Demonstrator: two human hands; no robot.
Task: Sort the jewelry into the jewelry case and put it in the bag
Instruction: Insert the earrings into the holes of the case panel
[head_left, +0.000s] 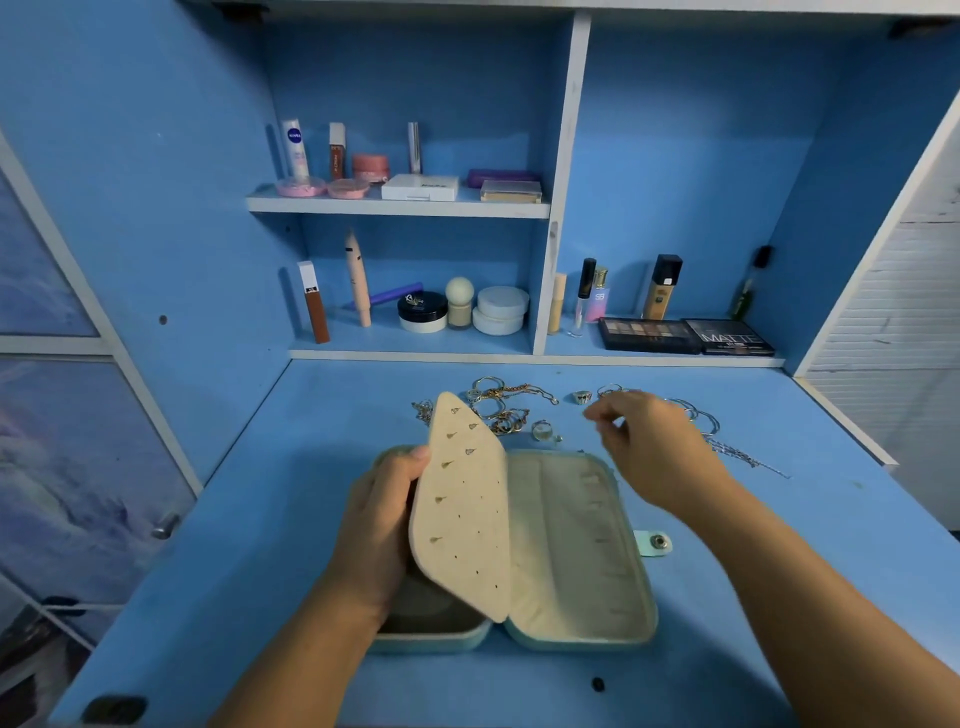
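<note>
Gripping the earring flap (462, 499) by its edge, the left hand (379, 519) props it upright, probably keeping the holes reachable. The right hand (649, 447), fingers bent, whether pinching anything unclear, hovers over loose jewelry (498, 413) just above the open case (582, 545) mid-frame.
</note>
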